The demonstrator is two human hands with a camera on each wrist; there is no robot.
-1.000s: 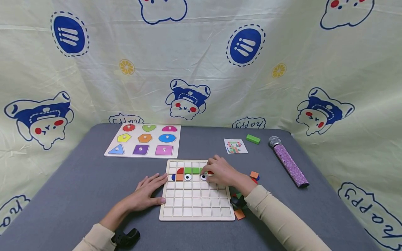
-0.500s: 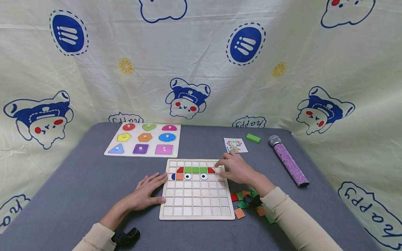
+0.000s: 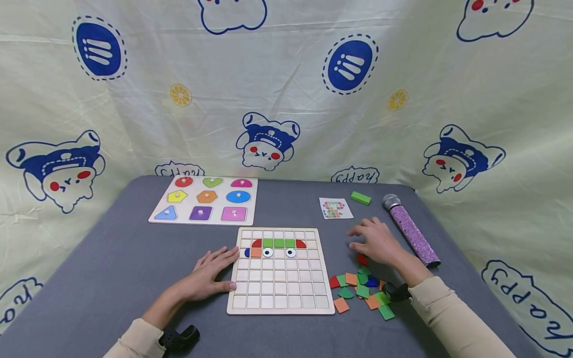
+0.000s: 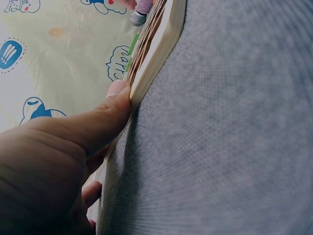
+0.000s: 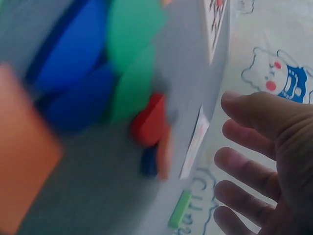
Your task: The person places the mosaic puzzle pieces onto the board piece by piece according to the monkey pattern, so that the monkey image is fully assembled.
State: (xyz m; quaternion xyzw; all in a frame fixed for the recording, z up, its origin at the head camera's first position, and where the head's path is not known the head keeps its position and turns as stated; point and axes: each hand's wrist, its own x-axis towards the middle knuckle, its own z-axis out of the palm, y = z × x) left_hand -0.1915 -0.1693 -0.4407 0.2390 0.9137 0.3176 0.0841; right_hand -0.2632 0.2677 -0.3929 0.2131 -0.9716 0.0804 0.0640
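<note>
A pale wooden grid board [image 3: 279,288] lies in the middle of the table in the head view. Its upper rows hold red curved end pieces, a green strip [image 3: 279,243], an orange square [image 3: 256,252], a blue piece and two eye tiles [image 3: 290,252]. My left hand [image 3: 212,275] rests against the board's left edge, fingers extended; the left wrist view shows the thumb on that edge. My right hand [image 3: 378,242] is above the table right of the board, fingers spread, holding nothing. Below it lies a pile of coloured tiles [image 3: 362,291], partly hidden by the wrist.
A shape puzzle board [image 3: 188,211] lies at the back left. Behind the right hand are a small pattern card [image 3: 335,209] and a green block [image 3: 360,198]. A glittery purple microphone [image 3: 414,233] lies at the right. A printed curtain [image 3: 286,74] hangs behind the table.
My right hand has let go of the pieces at the upper right of the board and moved right, off the board to above the table. My left hand has stayed in place.
</note>
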